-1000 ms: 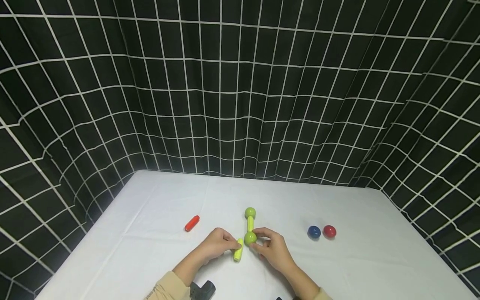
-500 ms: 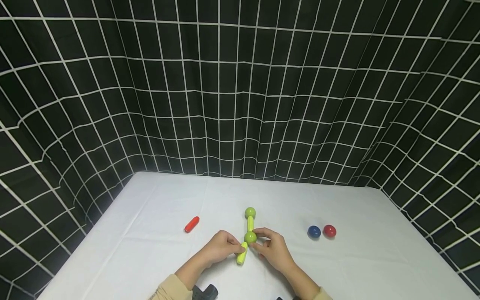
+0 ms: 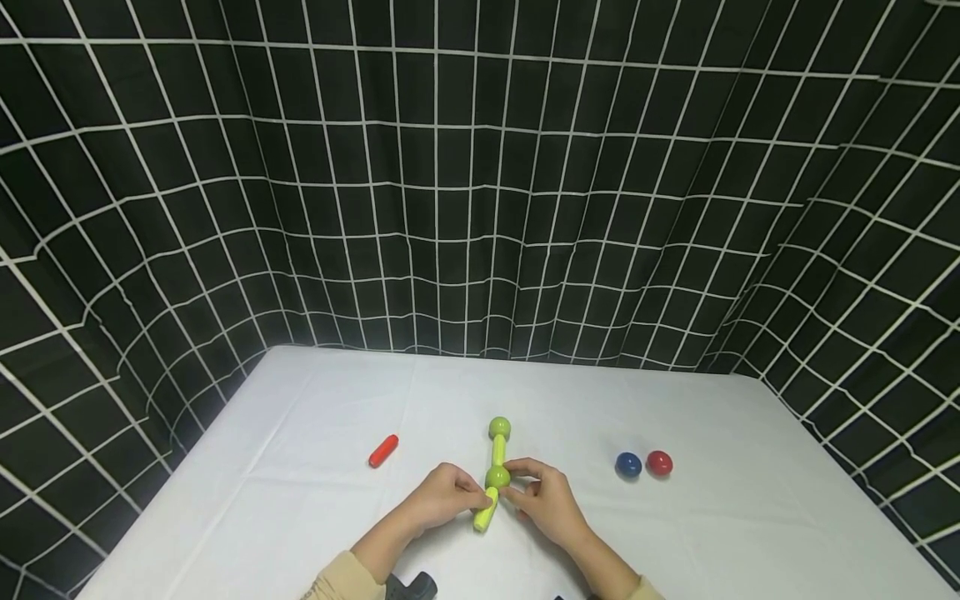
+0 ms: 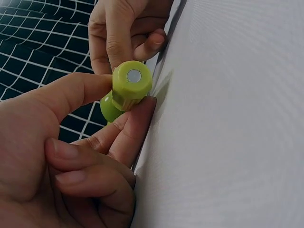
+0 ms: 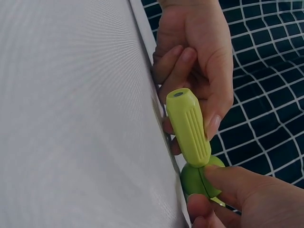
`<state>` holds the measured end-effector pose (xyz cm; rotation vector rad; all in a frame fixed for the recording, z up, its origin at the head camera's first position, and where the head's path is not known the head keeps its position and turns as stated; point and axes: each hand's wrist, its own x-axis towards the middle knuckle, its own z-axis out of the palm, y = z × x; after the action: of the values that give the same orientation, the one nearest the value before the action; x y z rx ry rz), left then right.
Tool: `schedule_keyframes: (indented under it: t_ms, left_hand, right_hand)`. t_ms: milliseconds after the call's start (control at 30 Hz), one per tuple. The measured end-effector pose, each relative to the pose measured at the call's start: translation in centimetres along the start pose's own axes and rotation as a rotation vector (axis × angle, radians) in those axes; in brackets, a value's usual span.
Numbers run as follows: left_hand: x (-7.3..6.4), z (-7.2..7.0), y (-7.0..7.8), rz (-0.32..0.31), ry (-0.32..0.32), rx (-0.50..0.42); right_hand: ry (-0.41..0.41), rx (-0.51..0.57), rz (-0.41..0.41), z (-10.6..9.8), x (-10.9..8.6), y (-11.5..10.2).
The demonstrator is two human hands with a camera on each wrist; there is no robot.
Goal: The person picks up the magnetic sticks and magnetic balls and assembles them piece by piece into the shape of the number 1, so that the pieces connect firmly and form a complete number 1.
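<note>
Low in the middle of the head view, the left hand (image 3: 447, 498) pinches a ribbed yellow-green stick (image 3: 486, 512) between thumb and fingers; its upper end meets a glossy green ball (image 3: 497, 477), which the right hand (image 3: 551, 504), just to the right, grasps between thumb and fingers; a second yellow-green stick (image 3: 498, 450) runs up from that ball to another green ball (image 3: 499, 427); all lie over a white cloth-covered table (image 3: 300, 517). Only the head view shows the red stick (image 3: 383, 451), left of centre, and the dark blue ball (image 3: 628, 465) just beside a red ball (image 3: 660, 463) at lower right; the left wrist view shows a round grey disc (image 4: 134, 76) in the held stick's end; the right wrist view shows its long grooves (image 5: 194, 135).
</note>
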<state>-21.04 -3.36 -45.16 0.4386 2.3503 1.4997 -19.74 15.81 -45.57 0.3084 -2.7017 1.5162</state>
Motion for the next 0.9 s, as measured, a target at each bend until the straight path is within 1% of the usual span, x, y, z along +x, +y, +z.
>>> schedule_keyframes:
  t_ms: [267, 500, 733, 900]
  left_hand:
    - [-0.04, 0.03, -0.05, -0.002, 0.005, 0.004]
    - [-0.07, 0.09, 0.03, 0.023, 0.004, -0.014]
    - [-0.04, 0.75, 0.01, 0.002, 0.031, -0.017]
    - [-0.05, 0.99, 0.01, -0.019, 0.028, -0.051]
  right_hand:
    - [-0.001, 0.006, -0.018, 0.05, -0.06, -0.02]
    - [-0.016, 0.029, -0.029, 0.02, 0.02, 0.16]
    - [-0.017, 0.035, -0.024, -0.06, -0.01, 0.15]
    - [-0.015, 0.035, -0.006, -0.05, 0.01, 0.13]
